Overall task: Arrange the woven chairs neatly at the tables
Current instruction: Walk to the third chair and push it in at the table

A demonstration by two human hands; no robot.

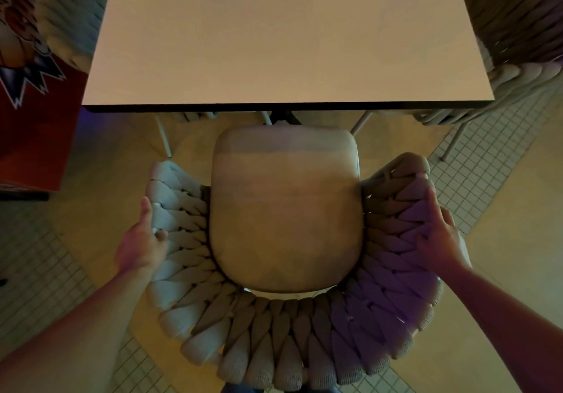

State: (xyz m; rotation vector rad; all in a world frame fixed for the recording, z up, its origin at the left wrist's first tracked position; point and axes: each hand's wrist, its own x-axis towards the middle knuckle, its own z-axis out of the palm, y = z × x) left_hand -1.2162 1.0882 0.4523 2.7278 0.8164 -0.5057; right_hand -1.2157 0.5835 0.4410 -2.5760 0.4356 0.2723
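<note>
A woven chair (283, 325) with a thick braided curved back and a smooth tan seat cushion stands right below me, facing the white square table (286, 36). The seat's front edge sits just short of the table's dark near edge. My left hand (140, 240) grips the outer left arm of the woven back, thumb along the top. My right hand (438, 234) presses on the right arm of the back, fingers spread over the weave.
A second woven chair (515, 27) is tucked at the table's right side, and another woven chair (70, 18) at its left. A red printed board (33, 94) leans at far left. The floor has small white tiles and tan bands.
</note>
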